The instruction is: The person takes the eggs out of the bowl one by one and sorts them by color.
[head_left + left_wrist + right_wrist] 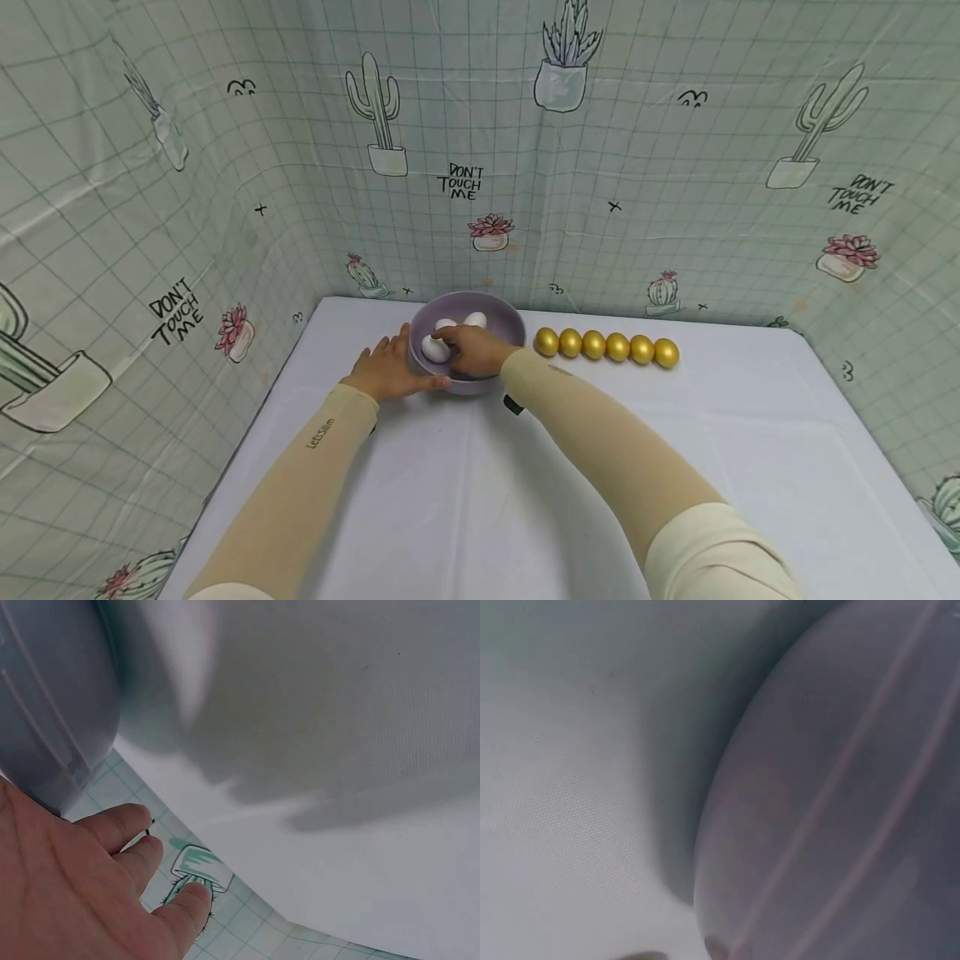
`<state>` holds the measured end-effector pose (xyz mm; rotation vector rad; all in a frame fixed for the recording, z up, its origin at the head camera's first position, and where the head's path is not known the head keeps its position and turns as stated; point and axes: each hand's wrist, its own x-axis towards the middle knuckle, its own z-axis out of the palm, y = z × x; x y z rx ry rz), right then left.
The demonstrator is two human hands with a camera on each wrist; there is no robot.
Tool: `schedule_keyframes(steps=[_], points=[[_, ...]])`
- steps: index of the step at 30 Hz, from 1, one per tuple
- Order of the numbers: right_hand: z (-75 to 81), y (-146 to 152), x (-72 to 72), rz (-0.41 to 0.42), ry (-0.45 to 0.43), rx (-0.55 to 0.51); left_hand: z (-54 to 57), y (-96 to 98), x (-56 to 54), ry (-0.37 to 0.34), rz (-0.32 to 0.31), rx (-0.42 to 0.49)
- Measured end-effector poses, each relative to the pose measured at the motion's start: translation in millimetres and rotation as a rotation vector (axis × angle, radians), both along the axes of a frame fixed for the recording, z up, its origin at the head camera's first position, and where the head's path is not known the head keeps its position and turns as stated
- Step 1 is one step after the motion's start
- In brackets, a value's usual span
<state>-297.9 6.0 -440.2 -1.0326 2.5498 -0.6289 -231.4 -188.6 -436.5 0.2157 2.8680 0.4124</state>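
Note:
A purple bowl (pixel 512 321) stands near the back of the table with white eggs in it. My right hand (pixel 480 352) reaches in over the bowl's front right rim and pinches the leftmost white egg (pixel 435 349); its fingertips are partly hidden. Two more white eggs, one (pixel 476 319) at the back and one (pixel 446 322) beside it, lie behind the fingers. Against the bowl's left side rests my left hand (pixel 390 371), its fingers spread and its thumb along the front. The left wrist view shows that hand (pixel 82 877) beside the bowl's outer wall (pixel 60 697).
Several golden eggs (pixel 593 344) stand in a row on the white table (pixel 465 492), right of the bowl. A cloth with printed cacti (pixel 386 158) hangs behind the table and along both sides. The right wrist view shows mostly the bowl's outer wall (pixel 802 780).

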Motion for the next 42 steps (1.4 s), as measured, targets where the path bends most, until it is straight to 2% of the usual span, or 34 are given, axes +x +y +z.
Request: schedule_keyframes(steps=[7,14,25,35,42], points=[[-2.2,-6.2,3.0,0.034,0.077,0.034,1.5,0.3,0.6,-0.017,0.003,-0.009],[-3.1,-11.4,4.4,0.063,0.068,0.026,1.7,0.8,0.2,-0.027,0.002,-0.015],[-2.1,-15.0,6.2,0.015,0.029,0.062,0.7,0.7,-0.2,-0.026,0.005,-0.018],[2.4,-16.6,10.4,0.009,0.038,0.071,-1.1,0.2,-1.2,-0.018,0.012,-0.023],[-2.4,-13.9,6.1,0.01,0.04,0.056,-0.6,0.7,-1.1,-0.027,0.012,-0.029]])
